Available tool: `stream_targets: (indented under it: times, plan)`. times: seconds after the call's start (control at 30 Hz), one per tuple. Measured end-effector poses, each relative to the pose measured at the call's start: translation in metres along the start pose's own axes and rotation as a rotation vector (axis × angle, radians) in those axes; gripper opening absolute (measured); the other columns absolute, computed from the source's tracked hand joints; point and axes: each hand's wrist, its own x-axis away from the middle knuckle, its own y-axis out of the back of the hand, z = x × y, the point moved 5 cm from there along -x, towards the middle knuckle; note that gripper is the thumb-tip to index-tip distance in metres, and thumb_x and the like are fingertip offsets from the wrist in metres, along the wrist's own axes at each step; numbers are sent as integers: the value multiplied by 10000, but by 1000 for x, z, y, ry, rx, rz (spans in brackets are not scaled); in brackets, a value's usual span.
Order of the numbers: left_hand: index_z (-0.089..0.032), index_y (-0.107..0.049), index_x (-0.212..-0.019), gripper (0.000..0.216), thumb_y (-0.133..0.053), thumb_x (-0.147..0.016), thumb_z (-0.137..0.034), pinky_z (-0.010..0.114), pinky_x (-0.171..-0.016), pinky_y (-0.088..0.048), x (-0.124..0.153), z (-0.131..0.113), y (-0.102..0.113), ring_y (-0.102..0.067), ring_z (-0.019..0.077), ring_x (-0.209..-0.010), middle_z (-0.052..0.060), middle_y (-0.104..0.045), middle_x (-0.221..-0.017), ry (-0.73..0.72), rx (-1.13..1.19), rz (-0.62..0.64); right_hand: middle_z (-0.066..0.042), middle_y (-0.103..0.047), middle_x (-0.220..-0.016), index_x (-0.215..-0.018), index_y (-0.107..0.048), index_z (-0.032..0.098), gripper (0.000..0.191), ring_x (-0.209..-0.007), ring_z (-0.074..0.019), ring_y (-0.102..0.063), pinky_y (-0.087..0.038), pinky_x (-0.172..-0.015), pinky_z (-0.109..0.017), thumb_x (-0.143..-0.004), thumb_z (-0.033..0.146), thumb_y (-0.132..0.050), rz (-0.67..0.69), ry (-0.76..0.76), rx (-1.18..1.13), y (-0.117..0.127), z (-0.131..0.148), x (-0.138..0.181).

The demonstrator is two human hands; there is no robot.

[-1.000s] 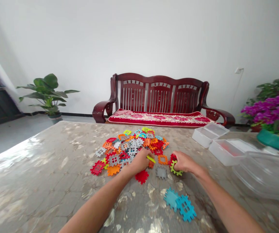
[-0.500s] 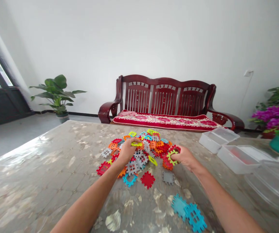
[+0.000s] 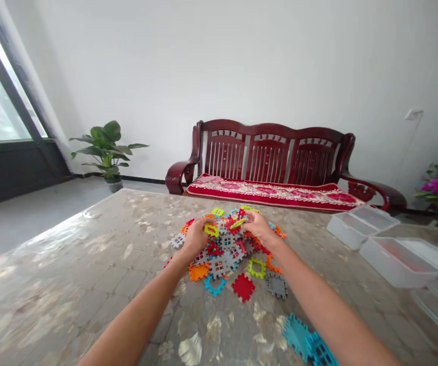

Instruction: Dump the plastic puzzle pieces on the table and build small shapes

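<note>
A heap of notched plastic building tiles [image 3: 226,241] in red, orange, grey, blue and yellow-green lies in front of me. At the heap's left side my left hand [image 3: 196,236] is closed on a yellow-green tile [image 3: 211,230] with an opening in its middle. My right hand [image 3: 259,229] reaches into the far right part of the heap, fingertips pinching another yellow-green tile [image 3: 237,223], which is tilted. On the near side lie a yellow-green square frame [image 3: 257,268], a solid red tile [image 3: 243,287], a grey tile [image 3: 276,285] and a blue frame [image 3: 214,286].
Two blue tiles [image 3: 298,336] lie near my right forearm, partly covered by it. Clear plastic boxes [image 3: 398,262] stand on the right of the patterned table [image 3: 89,284]. Beyond the table are a wooden bench [image 3: 272,152] and a potted plant [image 3: 108,147].
My right hand has moved left from the heap's right edge into its far part. A yellow-green frame now lies flat on the near side. My view has turned slightly left.
</note>
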Motion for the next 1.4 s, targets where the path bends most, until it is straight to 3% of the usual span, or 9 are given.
stream_targets:
  times: [0.2, 0.37, 0.5, 0.63, 0.8, 0.97, 1.13, 1.27, 1.4]
  plan:
    - [-215, -693, -1125, 587, -512, -637, 55, 313, -1022, -438, -2, -9, 6, -596, 204, -1158, 52, -684, -1208, -60, -132, 37, -80, -686, -1151, -1109, -625, 186, 467, -1044, -223, -647, -515, -908, -355, -643, 206, -613, -121, 45, 148, 40, -6, 26]
    - [-194, -606, -1279, 647, -524, -680, 37, 427, -1086, -380, 5, -11, 8, -505, 286, -1273, 125, -593, -1327, -29, -217, 11, -36, -727, -944, -954, -686, 198, 269, -873, -200, -661, -494, -813, -314, -696, 243, -626, 15, -23, 612, 76, -23, 62]
    - [-226, -539, -1357, 687, -485, -721, 25, 540, -1114, -314, 21, -23, 10, -323, 350, -1401, 146, -421, -1469, -19, -284, -76, -55, -700, -986, -970, -676, 211, 290, -904, -224, -639, -434, -728, -287, -723, 362, -668, 57, -90, 926, 90, -38, 89]
    - [-248, -578, -1291, 723, -429, -661, 73, 524, -1108, -340, 40, -47, 6, -387, 296, -1356, 110, -481, -1405, -221, -264, -107, -67, -662, -1041, -975, -644, 217, 268, -957, -229, -614, -375, -698, -266, -748, 360, -657, 19, -104, 1068, 92, -40, 102]
    - [-256, -646, -1141, 373, -538, -818, -106, 358, -1042, -435, 86, -87, -22, -563, 194, -1153, 38, -654, -1179, -661, -75, 285, -45, -662, -975, -973, -613, 215, 242, -883, -196, -603, -334, -667, -259, -748, 300, -643, -33, -101, 1011, 93, -46, 104]
    - [-239, -615, -1198, 462, -739, -768, -355, 377, -967, -477, 122, -105, -45, -575, 255, -1127, 63, -636, -1218, -655, -296, 573, -8, -656, -872, -959, -625, 212, 323, -768, -160, -580, -333, -628, -241, -664, 310, -710, -55, -113, 901, 100, -61, 104]
    - [-229, -596, -1176, 372, -682, -817, -270, 387, -957, -471, 126, -107, -51, -557, 266, -1129, 79, -616, -1200, -552, -438, 632, 42, -569, -633, -733, -597, 194, 167, -604, -118, -516, -349, -559, -224, -644, 312, -676, -25, -193, 607, 110, -58, 107]
    - [-218, -601, -1050, 234, -599, -818, -186, 349, -924, -467, 128, -102, -55, -557, 228, -1056, 57, -615, -1098, -552, -390, 585, 48, -554, -633, -782, -584, 187, 240, -555, -105, -500, -406, -533, -226, -656, 373, -669, 169, -275, 277, 98, -43, 119]
    - [-228, -586, -1041, 295, -554, -764, -132, 317, -887, -465, 130, -99, -53, -548, 209, -1015, 40, -611, -1044, -582, -294, 472, 26, -591, -698, -856, -629, 187, 272, -623, -130, -531, -394, -556, -233, -613, 289, -700, 300, -239, 496, 81, -37, 133]
